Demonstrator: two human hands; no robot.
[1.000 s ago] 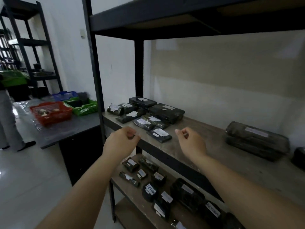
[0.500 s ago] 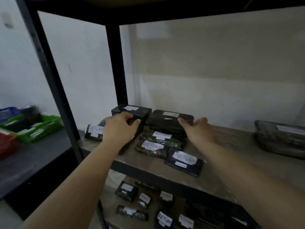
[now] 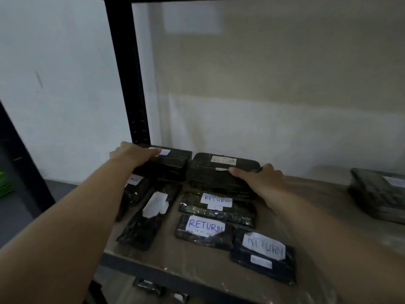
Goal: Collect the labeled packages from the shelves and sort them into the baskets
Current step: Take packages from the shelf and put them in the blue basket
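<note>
Hands lay spread on two boxy wrapped packages at the shelf [image 3: 317,194] back: left hand [image 3: 133,153] on one package [image 3: 173,160], right hand [image 3: 262,178] on another [image 3: 219,174]. Both looked stiff, slick-wrapped; gripping the side edges seemed safest.

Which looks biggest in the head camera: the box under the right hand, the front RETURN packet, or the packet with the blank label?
1. Box under the right hand.
2. Front RETURN packet and blank-label packet: too alike to rank, and nearness makes it unsure.
</note>
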